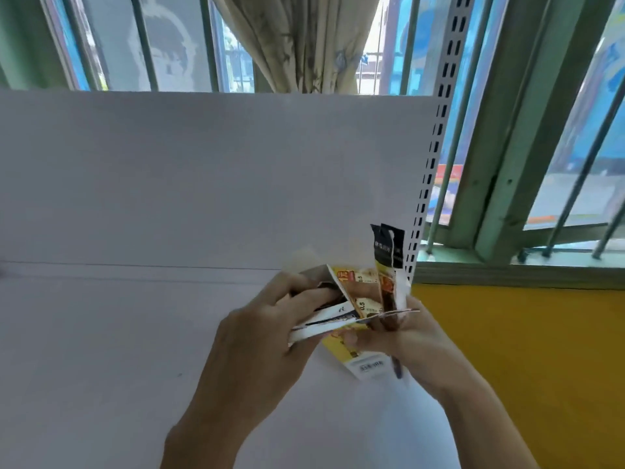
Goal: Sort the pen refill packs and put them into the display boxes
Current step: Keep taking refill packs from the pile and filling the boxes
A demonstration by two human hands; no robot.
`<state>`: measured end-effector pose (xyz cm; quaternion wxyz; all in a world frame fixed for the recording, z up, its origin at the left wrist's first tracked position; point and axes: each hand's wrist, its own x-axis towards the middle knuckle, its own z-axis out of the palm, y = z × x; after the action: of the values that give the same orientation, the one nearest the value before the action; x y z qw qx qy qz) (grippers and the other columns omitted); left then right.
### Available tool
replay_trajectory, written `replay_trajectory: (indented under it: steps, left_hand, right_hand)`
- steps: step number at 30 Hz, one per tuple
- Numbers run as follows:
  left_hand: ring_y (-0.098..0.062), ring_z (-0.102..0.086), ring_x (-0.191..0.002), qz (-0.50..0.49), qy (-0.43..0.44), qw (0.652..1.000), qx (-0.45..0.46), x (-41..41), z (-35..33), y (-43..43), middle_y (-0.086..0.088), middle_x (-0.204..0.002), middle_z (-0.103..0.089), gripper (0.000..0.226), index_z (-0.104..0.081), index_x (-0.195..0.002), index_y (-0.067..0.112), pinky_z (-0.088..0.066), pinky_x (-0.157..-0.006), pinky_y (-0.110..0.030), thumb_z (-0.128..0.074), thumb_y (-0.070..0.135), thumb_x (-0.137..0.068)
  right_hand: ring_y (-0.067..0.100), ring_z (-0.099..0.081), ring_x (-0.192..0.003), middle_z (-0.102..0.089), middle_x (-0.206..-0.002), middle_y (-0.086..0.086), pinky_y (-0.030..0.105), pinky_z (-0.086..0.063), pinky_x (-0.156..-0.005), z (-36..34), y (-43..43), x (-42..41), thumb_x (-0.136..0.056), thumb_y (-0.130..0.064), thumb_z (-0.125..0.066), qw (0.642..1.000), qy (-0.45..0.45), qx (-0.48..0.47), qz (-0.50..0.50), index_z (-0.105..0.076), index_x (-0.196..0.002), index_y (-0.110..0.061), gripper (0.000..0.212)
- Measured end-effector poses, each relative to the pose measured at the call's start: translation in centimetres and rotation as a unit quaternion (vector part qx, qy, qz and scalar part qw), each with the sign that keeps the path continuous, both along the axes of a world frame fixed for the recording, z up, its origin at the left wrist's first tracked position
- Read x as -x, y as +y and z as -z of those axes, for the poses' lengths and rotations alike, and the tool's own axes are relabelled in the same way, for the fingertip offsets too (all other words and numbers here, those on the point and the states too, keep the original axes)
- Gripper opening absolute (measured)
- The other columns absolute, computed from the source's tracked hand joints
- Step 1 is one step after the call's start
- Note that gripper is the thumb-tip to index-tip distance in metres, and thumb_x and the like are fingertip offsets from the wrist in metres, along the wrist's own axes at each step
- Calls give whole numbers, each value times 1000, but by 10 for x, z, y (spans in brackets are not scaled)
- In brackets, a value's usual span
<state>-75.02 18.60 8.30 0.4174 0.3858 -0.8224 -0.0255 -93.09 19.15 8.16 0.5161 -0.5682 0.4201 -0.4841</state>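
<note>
at far left, the white shelf surface (101, 350) runs as 1 unbroken plane from the frame edge to the left hand. it meets the white back panel (203, 170) along a straight horizontal seam. the panel's top edge runs level beneath a barred window and a gathered curtain (304, 45).

right of centre, the left hand (257, 336) is curled round a flat white-and-black refill pack (324, 319), with the fingers over its upper face. touching that pack, a fan of yellow refill packs (358, 296) stands tilted between the 2 hands. its lower end, which carries a white label, hangs below them. 1 black-topped pack (388, 247) rises upright out of the fan, its top edge near the perforated upright (436, 130) but apart from it.

the right hand (416, 336) pinches the lower part of the fan, fingers curled toward the left hand. both hands sit over the shelf close to its right edge.

the perforated upright marks the shelf's right limit. beyond it lies a yellow surface (541, 360), bounded at the rear by a green window sill (507, 265) with slanted bars above.
</note>
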Motion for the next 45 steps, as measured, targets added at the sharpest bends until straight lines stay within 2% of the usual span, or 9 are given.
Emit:
replay_trajectory:
  steps: [4, 8, 11, 14, 18, 26, 30, 35, 45]
  left_hand:
    - [0, -60, -70, 10, -28, 999, 35, 22, -5, -3, 29, -112, -57, 24, -55, -100, 37, -48, -51, -20, -59, 25, -79]
    - [0, -57, -66, 22, -44, 998, 41, 39, -8, -8, 26, -103, -60, 26, -51, -103, 40, -47, -54, -20, -55, 26, -81]
    - [-4, -63, -75, 40, -50, 997, 42, 48, -11, -8, 27, -108, -59, 29, -54, -105, 39, -52, -54, -28, -41, 33, -81]
    - [-5, -62, -71, 40, -66, 996, 54, 60, -12, -8, 26, -106, -60, 32, -59, -98, 36, -49, -48, -23, -36, 30, -77]
    - [-2, -53, -65, 27, -70, 995, 61, 68, -15, -9, 24, -96, -60, 29, -57, -93, 36, -31, -48, -8, -36, 27, -76]
    - [-4, -49, -66, 25, -56, 996, 72, 72, -20, -12, 22, -86, -61, 27, -60, -89, 36, -23, -48, -3, -38, 30, -76]
    - [4, -44, -58, 21, -54, 997, 59, 71, -21, -13, 22, -83, -62, 30, -63, -93, 37, -25, -47, -1, -37, 33, -77]
    - [-2, -52, -67, 10, -61, 996, 57, 73, -18, -13, 22, -87, -61, 24, -60, -90, 35, -31, -47, -6, -39, 32, -79]
    - [-2, -54, -58, -4, -63, 997, 40, 72, -18, -7, 19, -87, -63, 28, -63, -91, 34, -34, -46, -13, -37, 36, -82]
  right_hand:
    - [25, -60, -78, -69, -83, 15, 31, -46, -70, 6, -2, 22, -57, 0, -71, 1000, 7, 18, -4, -70, -100, -17, 46]
    - [11, -55, -57, -66, -66, 0, 21, -42, -56, -11, 7, 40, -70, -2, -55, 992, -67, 68, 81, -68, -96, -15, 33]
    - [12, -63, -79, -67, -87, 4, 30, -46, -74, -39, 13, 49, -81, -18, -44, 953, -94, 187, 219, -67, -80, -26, 24]
    - [8, -59, -86, -64, -89, -9, 25, -43, -73, -63, 15, 48, -82, -41, -39, 918, 4, 260, 300, -61, -76, -32, 25]
    - [-4, -49, -60, -53, -68, -18, 8, -38, -52, -72, 10, 40, -87, -26, -42, 921, 140, 315, 180, -54, -80, -20, 15]
    - [9, -56, -79, -55, -83, -8, 29, -50, -75, -75, 3, 41, -92, -35, -45, 849, 461, 232, 115, -56, -88, -15, 23]
    - [5, -64, -79, -64, -86, -12, 26, -56, -69, -75, 0, 43, -63, -56, -61, 907, 333, 210, 146, -61, -101, -28, 47]
    - [7, -58, -66, -59, -74, -3, 12, -46, -60, -78, -7, 37, -80, -37, -62, 849, 400, 247, 241, -67, -82, -13, 24]
    - [13, -60, -70, -66, -72, -2, 25, -48, -62, -67, -1, 43, -75, -37, -65, 865, 349, 270, 241, -70, -75, -17, 21]
